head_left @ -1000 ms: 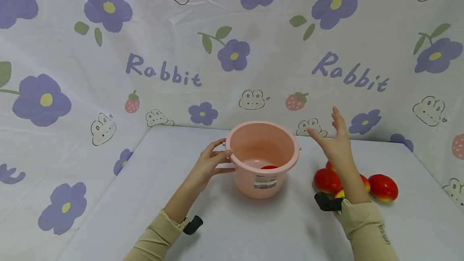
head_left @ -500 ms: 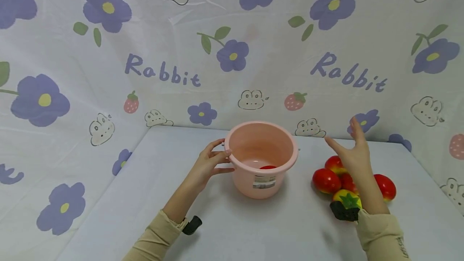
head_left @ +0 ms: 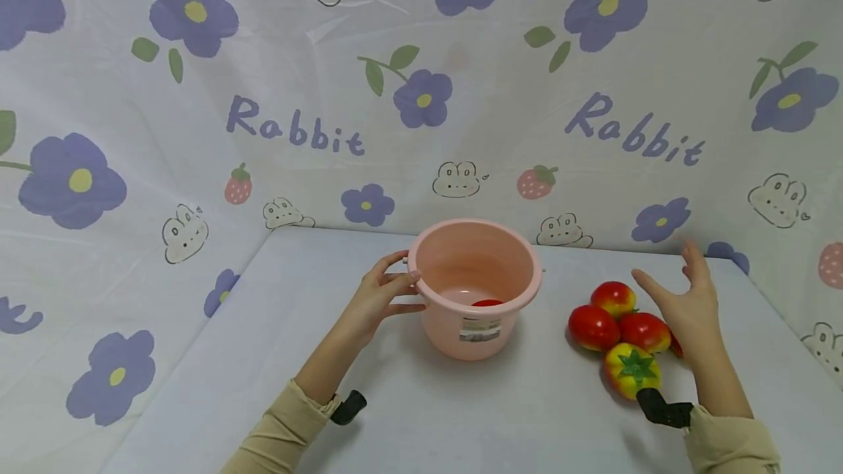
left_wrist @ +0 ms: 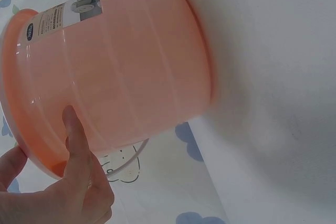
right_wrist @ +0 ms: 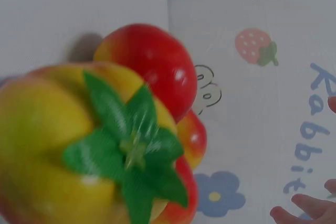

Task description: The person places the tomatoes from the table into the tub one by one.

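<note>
On the table (head_left: pixel 527 423), left fingers (left_wrist: pixel 77 137) grip the bucket's rim (head_left: pixel 474 309).

The beige sleeves (head_left: pixel 279 430) are creased; a black fitting (head_left: pixel 665 410) juts beside each.

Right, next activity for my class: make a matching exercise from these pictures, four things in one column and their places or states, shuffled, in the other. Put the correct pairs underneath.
Column one
1. Left hand
2. Right hand
3. Yellow fruit with a green leafy top
4. Red item

Column two
A. Inside the pink bucket, mostly hidden
B. On the white table, in front of the red fruits
C. At the bucket's rim
D. Fingers spread, holding nothing

Pairs: 1-C, 2-D, 3-B, 4-A
</note>
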Tool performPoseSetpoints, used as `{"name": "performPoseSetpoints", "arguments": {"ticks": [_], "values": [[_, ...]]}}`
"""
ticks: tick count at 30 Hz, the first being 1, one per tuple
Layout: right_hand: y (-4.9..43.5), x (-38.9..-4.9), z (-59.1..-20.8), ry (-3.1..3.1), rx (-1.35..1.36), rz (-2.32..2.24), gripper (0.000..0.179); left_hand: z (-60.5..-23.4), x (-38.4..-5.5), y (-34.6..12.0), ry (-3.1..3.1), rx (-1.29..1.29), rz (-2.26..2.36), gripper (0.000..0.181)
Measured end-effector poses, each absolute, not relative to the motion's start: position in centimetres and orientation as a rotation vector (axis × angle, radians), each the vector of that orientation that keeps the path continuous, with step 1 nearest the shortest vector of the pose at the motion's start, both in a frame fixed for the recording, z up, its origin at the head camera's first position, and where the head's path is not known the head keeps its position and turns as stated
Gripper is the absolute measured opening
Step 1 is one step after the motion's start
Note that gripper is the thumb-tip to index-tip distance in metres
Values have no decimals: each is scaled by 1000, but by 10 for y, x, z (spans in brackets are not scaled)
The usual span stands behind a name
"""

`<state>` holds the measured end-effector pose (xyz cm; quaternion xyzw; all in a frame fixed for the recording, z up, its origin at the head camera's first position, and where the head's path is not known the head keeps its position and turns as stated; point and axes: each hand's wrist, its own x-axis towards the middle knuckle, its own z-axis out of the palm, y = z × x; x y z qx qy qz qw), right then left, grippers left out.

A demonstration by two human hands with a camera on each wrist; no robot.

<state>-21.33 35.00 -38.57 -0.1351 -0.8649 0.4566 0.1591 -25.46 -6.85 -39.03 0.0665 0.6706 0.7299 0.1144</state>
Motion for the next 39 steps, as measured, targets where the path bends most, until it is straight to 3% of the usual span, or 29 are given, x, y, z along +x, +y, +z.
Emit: {"name": "performPoseSetpoints", "arguments": {"ticks": [12, 39], "values": [[381, -202, -409, -2372, -654, 1361, 92, -392, -256, -70, 1987, 204, 2118, 56], [417, -190, -466, -2374, -873, 1451, 93, -390, -254, -69, 1992, 186, 2127, 54]]}}
